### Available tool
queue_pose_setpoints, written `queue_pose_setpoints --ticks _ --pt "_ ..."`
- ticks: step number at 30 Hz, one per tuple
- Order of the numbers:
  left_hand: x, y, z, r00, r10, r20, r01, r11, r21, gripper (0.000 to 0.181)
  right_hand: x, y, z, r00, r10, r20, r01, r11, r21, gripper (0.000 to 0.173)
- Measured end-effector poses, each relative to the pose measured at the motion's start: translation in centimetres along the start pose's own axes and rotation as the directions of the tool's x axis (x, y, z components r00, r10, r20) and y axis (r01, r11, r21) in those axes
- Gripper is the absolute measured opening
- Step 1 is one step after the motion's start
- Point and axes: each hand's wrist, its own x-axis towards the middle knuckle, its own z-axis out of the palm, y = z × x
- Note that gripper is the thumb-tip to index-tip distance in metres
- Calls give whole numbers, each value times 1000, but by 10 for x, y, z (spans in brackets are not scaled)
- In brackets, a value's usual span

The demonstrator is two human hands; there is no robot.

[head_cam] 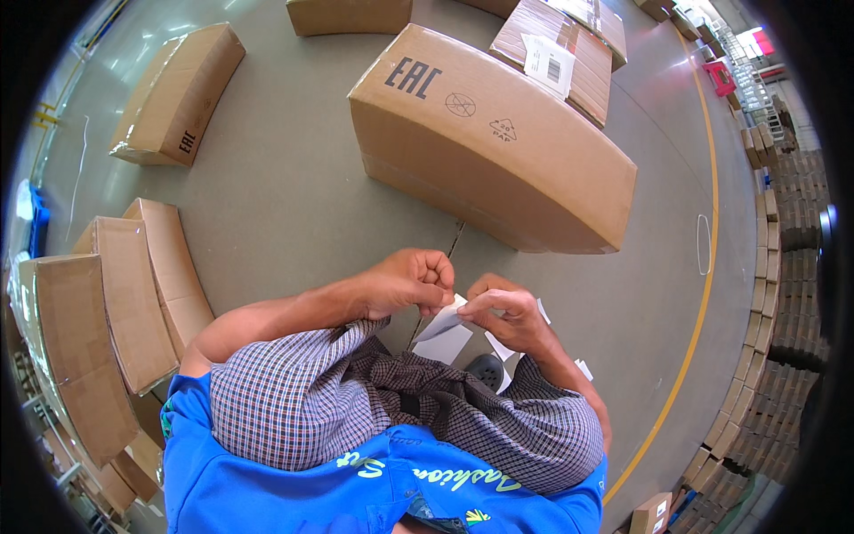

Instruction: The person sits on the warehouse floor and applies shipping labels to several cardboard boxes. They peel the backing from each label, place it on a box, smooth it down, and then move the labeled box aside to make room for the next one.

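Observation:
My left hand (415, 282) and my right hand (510, 312) meet above my lap, fingertips close together. Between them is a small white paper sheet (446, 322), possibly a label, its upper corner pinched by both hands. The sheet's lower edge hangs free and curls a little. Below it, more white paper (446, 346) lies near my grey clog (486, 371), partly covered by my trousers. Past my hands a large cardboard box (494, 153) with printed symbols rests on the floor.
Behind the large box, taped cartons (557, 50) bear a white label sheet (549, 65). A single carton (179, 97) lies at upper left. Several cartons (80, 347) lean together on the left. A yellow floor line (706, 280) and stacked flat cardboard (797, 280) are on the right.

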Motion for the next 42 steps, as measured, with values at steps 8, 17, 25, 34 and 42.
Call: queue_pose_setpoints --ticks 8,17,25,34,42 --pt "6 -11 -11 978 48 -204 -30 996 89 11 4 14 -1 975 -168 -143 164 986 -40 10" --pt "-3 7 5 902 430 27 -310 605 734 14 -1 27 1 962 40 -271 -13 995 101 9" --pt "-2 5 2 811 567 146 -333 243 911 9 -4 28 0 923 292 -251 -251 951 181 31" --pt "0 6 7 739 404 539 -449 -301 841 7 0 44 10 828 543 -141 -510 833 215 51" --pt "1 1 9 704 315 636 -537 -350 768 11 -10 63 10 883 442 161 -470 824 316 29"
